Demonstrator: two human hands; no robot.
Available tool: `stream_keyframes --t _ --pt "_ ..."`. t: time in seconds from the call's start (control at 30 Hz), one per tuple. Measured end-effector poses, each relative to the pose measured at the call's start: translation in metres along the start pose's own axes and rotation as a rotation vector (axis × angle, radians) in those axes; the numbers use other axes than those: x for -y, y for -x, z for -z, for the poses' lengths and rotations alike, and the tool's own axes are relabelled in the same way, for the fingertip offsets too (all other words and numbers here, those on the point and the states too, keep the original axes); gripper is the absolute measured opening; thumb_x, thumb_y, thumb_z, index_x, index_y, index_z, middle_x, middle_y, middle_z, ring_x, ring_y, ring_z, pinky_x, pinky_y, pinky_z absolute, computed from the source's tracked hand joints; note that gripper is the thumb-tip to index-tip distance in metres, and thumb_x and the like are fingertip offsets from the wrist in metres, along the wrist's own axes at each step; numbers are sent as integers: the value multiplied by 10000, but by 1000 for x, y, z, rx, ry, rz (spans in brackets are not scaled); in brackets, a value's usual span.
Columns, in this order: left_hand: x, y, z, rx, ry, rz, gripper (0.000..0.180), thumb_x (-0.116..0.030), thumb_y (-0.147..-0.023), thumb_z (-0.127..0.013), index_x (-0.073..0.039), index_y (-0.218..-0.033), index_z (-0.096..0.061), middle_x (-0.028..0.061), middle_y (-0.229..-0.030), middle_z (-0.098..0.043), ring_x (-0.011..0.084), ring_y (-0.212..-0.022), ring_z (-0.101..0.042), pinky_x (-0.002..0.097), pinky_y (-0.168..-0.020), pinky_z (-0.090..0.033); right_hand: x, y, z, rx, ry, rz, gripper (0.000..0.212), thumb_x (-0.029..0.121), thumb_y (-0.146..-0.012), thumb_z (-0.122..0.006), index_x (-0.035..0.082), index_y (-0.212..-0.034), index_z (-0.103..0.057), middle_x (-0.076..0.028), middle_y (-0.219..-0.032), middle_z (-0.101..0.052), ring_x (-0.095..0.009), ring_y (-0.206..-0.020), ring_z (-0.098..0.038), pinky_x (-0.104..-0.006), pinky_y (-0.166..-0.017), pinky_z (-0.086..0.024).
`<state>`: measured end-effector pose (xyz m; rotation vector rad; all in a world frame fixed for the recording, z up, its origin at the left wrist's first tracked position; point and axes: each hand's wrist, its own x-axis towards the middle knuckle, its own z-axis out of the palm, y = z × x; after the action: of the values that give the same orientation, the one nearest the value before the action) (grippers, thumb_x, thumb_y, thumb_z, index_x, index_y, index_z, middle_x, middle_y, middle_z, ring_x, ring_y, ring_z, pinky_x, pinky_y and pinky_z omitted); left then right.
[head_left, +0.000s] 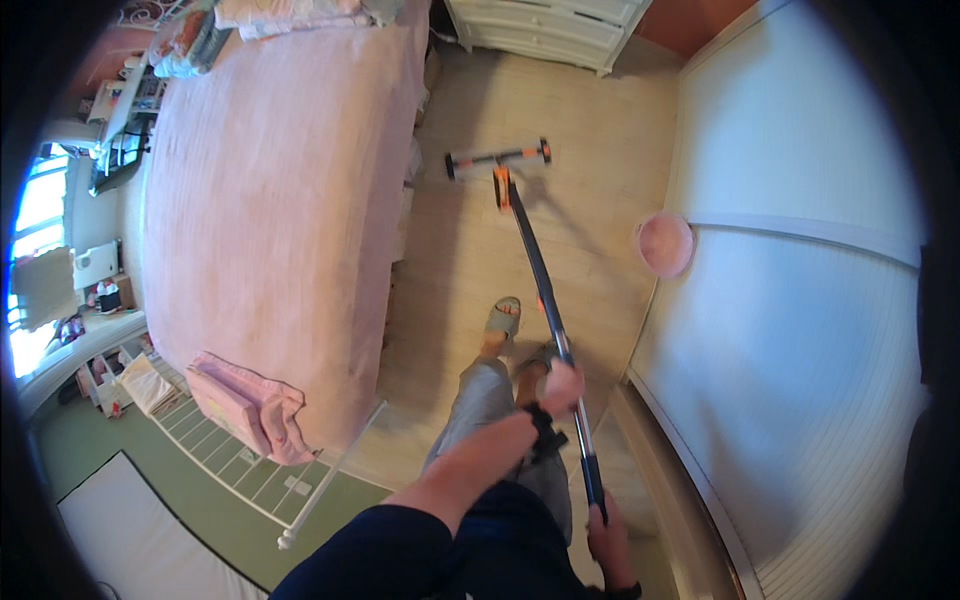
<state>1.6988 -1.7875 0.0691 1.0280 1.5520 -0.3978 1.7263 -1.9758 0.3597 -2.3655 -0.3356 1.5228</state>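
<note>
A long-handled floor tool (534,260), mop-like with a thin black and orange crossbar head (497,158), runs from the floor ahead back toward me. Its exact kind I cannot tell. My left hand (563,388) is wrapped round the middle of the pole, and a black watch (546,432) sits on that wrist. Further down, my right hand (608,540) grips the dark end of the handle near the lower edge. The crossbar lies level on or just above the pale floor, slightly blurred. My feet in grey open-toed slippers (505,315) stand left of the pole, one partly hidden behind it.
On the left is a bed with a pink cover (270,200), a folded pink cloth (245,405) and a white metal bed rail (310,500). White sliding doors (780,330) line the right, with a pink round bowl-like thing (665,245) beside them. A white dresser (545,28) stands ahead.
</note>
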Motion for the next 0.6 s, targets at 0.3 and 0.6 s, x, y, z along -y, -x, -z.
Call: stream_keyframes --t 0.3,0.6 --pt "-101 -184 105 -70 50 -198 468 -380 -1008 -584 43 -838 -686 249 -723 -692 393 -712 -735 490 -572 -575 109 -151 -75 -57 48 59 465 255 -1056 -505 93 -1490 -459 -277 -1040 -695 -473 -955 -690 -530 -780 -544" --pt "80 82 -16 204 -93 50 530 -463 -1000 -580 24 -1181 -476 308 -972 -707 498 -937 -700 558 -783 -568 -9 96 -27 -45 112 -221 436 239 -1014 -545 76 -1419 -553 -302 -976 -687 -461 -890 -697 -537 -744 -538"
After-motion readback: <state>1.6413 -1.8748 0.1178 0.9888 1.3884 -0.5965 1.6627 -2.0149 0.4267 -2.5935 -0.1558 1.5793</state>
